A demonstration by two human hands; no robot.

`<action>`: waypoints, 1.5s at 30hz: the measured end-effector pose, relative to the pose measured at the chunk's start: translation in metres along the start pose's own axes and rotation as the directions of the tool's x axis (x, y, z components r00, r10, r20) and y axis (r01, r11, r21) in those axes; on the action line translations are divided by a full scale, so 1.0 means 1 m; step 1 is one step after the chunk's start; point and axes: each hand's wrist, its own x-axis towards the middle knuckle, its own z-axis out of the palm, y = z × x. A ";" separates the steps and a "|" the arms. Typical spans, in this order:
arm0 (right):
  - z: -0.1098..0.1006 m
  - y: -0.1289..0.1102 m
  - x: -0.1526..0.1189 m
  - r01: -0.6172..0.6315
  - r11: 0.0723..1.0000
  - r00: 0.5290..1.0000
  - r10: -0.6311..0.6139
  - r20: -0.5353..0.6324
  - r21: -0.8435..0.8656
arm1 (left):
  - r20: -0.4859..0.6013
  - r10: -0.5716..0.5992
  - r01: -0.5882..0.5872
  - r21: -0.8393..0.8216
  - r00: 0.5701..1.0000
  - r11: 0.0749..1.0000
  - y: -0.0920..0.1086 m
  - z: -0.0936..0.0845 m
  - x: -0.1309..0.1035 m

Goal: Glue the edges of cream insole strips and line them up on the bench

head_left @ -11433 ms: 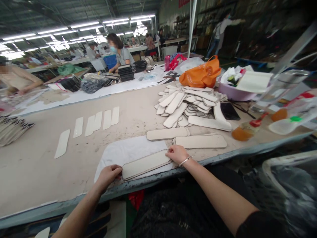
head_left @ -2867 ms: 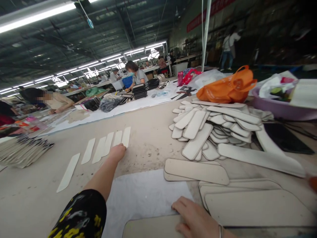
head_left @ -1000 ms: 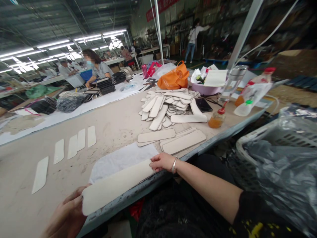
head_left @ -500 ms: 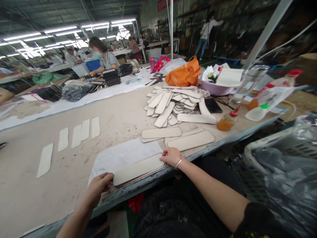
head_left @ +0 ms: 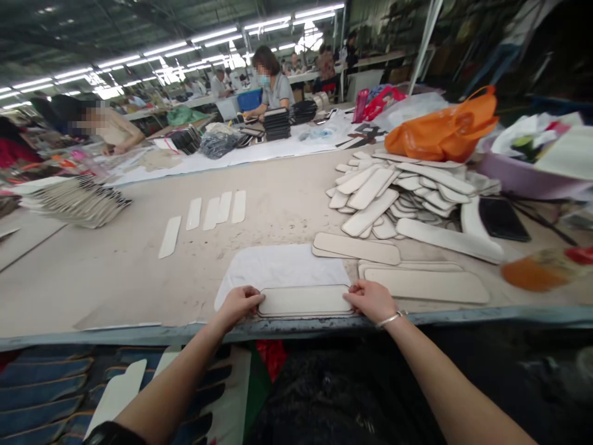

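A long cream strip with rounded corners point(head_left: 303, 300) lies at the table's front edge, over another piece whose dark rim shows. My left hand point(head_left: 241, 303) pinches its left end between thumb and fingers. At the right end, my right hand point(head_left: 369, 298), with a bangle at the wrist, grips it the same way. Under and behind the strip is a white sheet point(head_left: 278, 262). Several similar strips point(head_left: 426, 284) lie to the right of my right hand, with two overlapping pieces point(head_left: 356, 248) just behind.
A heap of cream strips point(head_left: 370, 191) covers the back right, near an orange bag point(head_left: 440, 133), a black phone point(head_left: 503, 217) and a bottle of orange liquid point(head_left: 542, 270). Several pale pieces point(head_left: 171, 236) lie left of centre; a stack point(head_left: 74, 201) stands far left. A co-worker point(head_left: 273, 86) sits opposite.
The camera view has turned left, bringing the far-left stack into sight. Both hands still hold the strip's ends, and it now lies level across the view instead of slanted.
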 end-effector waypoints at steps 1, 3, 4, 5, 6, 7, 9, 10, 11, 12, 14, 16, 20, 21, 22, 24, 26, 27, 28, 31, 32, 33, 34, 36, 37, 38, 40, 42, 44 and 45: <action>0.000 0.000 -0.001 -0.003 1.000 1.000 0.003 -0.003 -0.005 | -0.010 0.012 -0.012 0.021 1.000 1.000 0.000 0.000 -0.001; 0.001 -0.001 -0.002 -0.016 1.000 1.000 0.015 -0.011 -0.015 | -0.036 0.038 -0.036 0.070 0.999 0.997 0.000 0.002 -0.002; 0.001 -0.001 -0.002 -0.020 1.000 1.000 0.020 -0.012 -0.013 | -0.054 0.055 -0.050 0.097 0.997 0.994 0.000 0.002 -0.003; 0.002 0.000 -0.001 -0.026 1.000 1.000 0.025 -0.012 -0.003 | -0.074 0.075 -0.065 0.125 0.994 0.990 0.001 0.003 -0.003; 0.003 0.001 -0.001 -0.031 0.999 0.999 0.031 -0.008 0.013 | -0.095 0.094 -0.079 0.154 0.991 0.985 0.001 0.003 -0.003; 0.003 0.003 0.000 -0.036 0.999 0.999 0.036 -0.004 0.034 | -0.113 0.111 -0.090 0.183 0.987 0.979 0.002 0.003 -0.004; 0.005 0.005 0.001 -0.041 0.997 0.999 0.041 0.002 0.066 | -0.131 0.128 -0.095 0.233 0.983 0.968 0.002 0.002 -0.004; 0.006 0.006 0.001 -0.043 0.996 0.999 0.043 0.006 0.075 | -0.131 0.129 -0.092 0.256 0.983 0.962 0.003 0.002 -0.004; 0.006 0.007 0.002 -0.044 0.996 0.999 0.043 0.011 0.080 | -0.128 0.127 -0.088 0.279 0.984 0.956 0.003 0.002 -0.003; 0.006 0.007 0.002 -0.042 0.996 0.999 0.041 0.013 0.081 | -0.125 0.127 -0.084 0.303 0.984 0.949 0.003 0.002 -0.003; 0.007 0.007 0.002 -0.040 0.997 0.999 0.039 0.015 0.071 | -0.125 0.135 -0.083 0.356 0.983 0.931 0.004 0.002 -0.001; 0.008 0.006 0.002 -0.035 0.998 0.999 0.035 0.009 0.047 | -0.128 0.153 -0.087 0.413 0.980 0.907 0.005 0.003 0.002; 0.009 0.005 0.000 -0.007 0.999 0.998 0.004 -0.058 -0.050 | -0.115 0.180 -0.100 0.499 0.977 0.861 0.007 0.005 0.006; 0.009 0.005 0.000 0.002 0.997 0.997 -0.008 -0.077 -0.077 | -0.107 0.183 -0.103 0.514 0.977 0.851 0.007 0.005 0.006; 0.008 0.004 -0.001 0.009 0.995 0.995 -0.018 -0.094 -0.102 | -0.100 0.188 -0.107 0.533 0.977 0.839 0.008 0.006 0.007; 0.007 0.002 -0.002 0.022 0.990 0.993 -0.038 -0.115 -0.139 | -0.080 0.190 -0.110 0.580 0.978 0.807 0.008 0.006 0.009; 0.006 0.000 -0.002 0.028 0.987 0.990 -0.049 -0.130 -0.161 | -0.061 0.184 -0.106 0.622 0.981 0.776 0.008 0.006 0.011; 0.005 -0.001 -0.002 0.028 0.985 0.989 -0.052 -0.139 -0.171 | -0.056 0.181 -0.106 0.631 0.982 0.769 0.009 0.006 0.012; 0.005 -0.001 -0.002 0.029 0.983 0.987 -0.056 -0.150 -0.182 | -0.052 0.180 -0.107 0.631 0.982 0.769 0.009 0.005 0.013; 0.006 -0.001 -0.001 0.028 0.977 0.983 -0.066 -0.173 -0.213 | -0.045 0.170 -0.105 0.620 0.984 0.777 0.010 0.005 0.015; 0.007 -0.001 -0.001 0.031 0.976 0.982 -0.070 -0.174 -0.218 | -0.041 0.161 -0.101 0.620 0.986 0.778 0.010 0.004 0.016; 0.007 -0.001 -0.001 0.036 0.975 0.982 -0.075 -0.173 -0.220 | -0.037 0.150 -0.095 0.621 0.988 0.778 0.011 0.004 0.017; 0.007 -0.001 -0.001 0.038 0.974 0.982 -0.078 -0.173 -0.222 | -0.035 0.142 -0.090 0.622 0.989 0.778 0.012 0.004 0.017; 0.007 -0.001 -0.002 0.039 0.971 0.981 -0.081 -0.174 -0.236 | -0.031 0.138 -0.088 0.627 0.990 0.774 0.013 0.004 0.018; 0.007 -0.002 -0.002 0.036 0.968 0.982 -0.081 -0.173 -0.248 | -0.030 0.138 -0.088 0.629 0.990 0.773 0.014 0.004 0.019; 0.007 -0.002 -0.002 0.034 0.965 0.982 -0.081 -0.171 -0.260 | -0.029 0.136 -0.088 0.629 0.990 0.772 0.015 0.003 0.019; 0.007 -0.002 -0.002 0.036 0.960 0.982 -0.085 -0.168 -0.278 | -0.029 0.124 -0.079 0.624 0.992 0.777 0.017 0.003 0.019; 0.007 -0.001 -0.001 0.041 0.956 0.982 -0.092 -0.166 -0.289 | -0.036 0.104 -0.061 0.606 0.994 0.793 0.017 0.003 0.019; 0.008 0.000 -0.001 0.042 0.953 0.981 -0.096 -0.168 -0.300 | -0.051 0.093 -0.046 0.581 0.994 0.812 0.017 0.004 0.018; 0.008 0.000 -0.001 0.043 0.952 0.981 -0.098 -0.168 -0.305 | -0.061 0.091 -0.041 0.567 0.994 0.823 0.017 0.003 0.017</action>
